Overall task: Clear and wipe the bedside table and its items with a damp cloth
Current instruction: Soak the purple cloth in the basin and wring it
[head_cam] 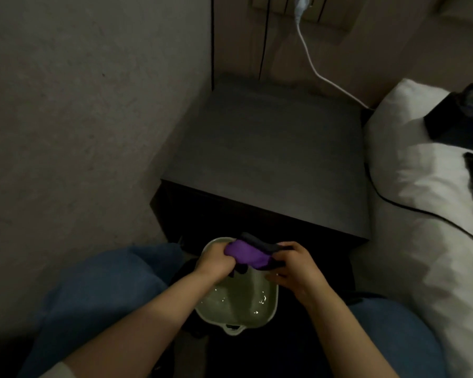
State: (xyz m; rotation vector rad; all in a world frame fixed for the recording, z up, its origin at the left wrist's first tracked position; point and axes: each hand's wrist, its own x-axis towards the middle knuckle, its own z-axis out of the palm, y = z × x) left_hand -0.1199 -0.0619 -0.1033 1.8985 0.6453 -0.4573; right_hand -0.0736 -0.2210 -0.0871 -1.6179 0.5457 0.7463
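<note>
A purple and dark cloth (pixel 247 253) is bunched between both my hands over a pale green basin (pixel 268 315) that holds water. My left hand (pixel 216 261) grips the cloth's left end and my right hand (pixel 294 264) grips its right end. The basin stands low in front of the dark bedside table (pixel 268 148), whose grey top is bare.
A wall runs along the left. The bed with a white pillow (pixel 410 165) lies to the right, with dark objects (pixel 459 118) and a black cable on it. A white cable (pixel 311 61) hangs from a wall socket behind the table. My knees in jeans flank the basin.
</note>
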